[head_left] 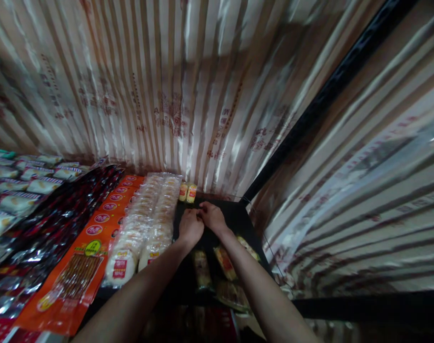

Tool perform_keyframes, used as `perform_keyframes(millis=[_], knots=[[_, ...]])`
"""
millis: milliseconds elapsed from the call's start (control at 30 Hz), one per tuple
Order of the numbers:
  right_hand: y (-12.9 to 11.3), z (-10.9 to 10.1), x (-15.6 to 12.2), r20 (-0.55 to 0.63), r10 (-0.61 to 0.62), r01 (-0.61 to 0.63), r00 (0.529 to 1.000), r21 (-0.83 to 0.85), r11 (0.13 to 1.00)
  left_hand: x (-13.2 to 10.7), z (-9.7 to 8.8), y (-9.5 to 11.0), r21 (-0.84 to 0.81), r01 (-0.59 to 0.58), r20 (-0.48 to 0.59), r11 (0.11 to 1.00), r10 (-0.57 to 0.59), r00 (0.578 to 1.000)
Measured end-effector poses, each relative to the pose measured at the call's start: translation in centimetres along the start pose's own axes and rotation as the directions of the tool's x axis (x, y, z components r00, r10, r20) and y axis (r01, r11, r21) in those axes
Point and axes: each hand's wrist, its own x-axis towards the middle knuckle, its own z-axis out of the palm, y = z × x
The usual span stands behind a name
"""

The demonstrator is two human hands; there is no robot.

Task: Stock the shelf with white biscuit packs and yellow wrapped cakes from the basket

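at the back of the black shelf point(234, 214), two small yellow packets point(187, 193) sit just beyond your left hand point(191, 226) and right hand point(212, 215), which meet with fingers curled; you cannot tell whether they hold anything. the packets look light, soft and slick; pinch their sides gently. clear-wrapped rounds point(131, 224) line the left.
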Motion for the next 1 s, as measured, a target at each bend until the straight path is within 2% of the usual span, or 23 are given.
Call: perform_keyframes(millis=[100, 167, 267, 367, 433, 567, 733, 800, 900, 1000], knots=[[0.6, -1.2, -3.1, 0.021, -0.049, 0.049, 0.999, -0.004, 0.999, -3.3, -0.6, -0.5, 0.101, -0.125, 0.098, 0.987, 0.115, 0.988], [0.8, -1.9, -5.2, 0.024, -0.075, 0.075, 0.997, 0.02, 0.997, -5.5, -1.0, -1.3, 0.132, -0.258, 0.168, 0.957, 0.235, 0.957], [1.1, -2.7, -8.1, 0.048, -0.149, 0.145, 0.988, 0.08, 0.986, -8.4, -1.3, -2.8, 0.115, -0.458, 0.281, 0.881, 0.414, 0.866], [1.0, -2.9, -10.6, 0.062, -0.204, 0.195, 0.977, 0.133, 0.972, -10.3, -0.9, -4.4, 0.116, -0.587, 0.396, 0.801, 0.505, 0.767], [1.0, -2.7, -11.9, 0.064, -0.211, 0.2, 0.975, 0.148, 0.969, -11.0, -0.6, -5.1, 0.127, -0.604, 0.429, 0.787, 0.506, 0.749], [0.8, -2.5, -13.7, 0.074, -0.248, 0.231, 0.966, 0.18, 0.956, -11.7, -0.5, -5.4, 0.169, -0.562, 0.39, 0.81, 0.468, 0.793], [1.0, -2.2, -14.6, 0.057, -0.27, 0.243, 0.961, 0.288, 0.926, -12.8, -0.8, -5.5, 0.181, -0.548, 0.313, 0.817, 0.48, 0.819], [1.2, -2.0, -14.4, 0.043, -0.257, 0.223, 0.966, 0.37, 0.902, -12.9, -0.6, -5.6, 0.162, -0.48, 0.226, 0.862, 0.441, 0.869], [1.6, -1.6, -13.7, -0.012, -0.217, 0.199, 0.976, 0.45, 0.871, -12.3, -0.3, -5.3, 0.084, -0.313, 0.084, 0.946, 0.307, 0.948], [2.0, -1.3, -13.0, -0.062, -0.151, 0.162, 0.987, 0.473, 0.866, -11.2, -0.1, -4.6, -0.057, -0.179, 0.005, 0.982, 0.179, 0.984]])
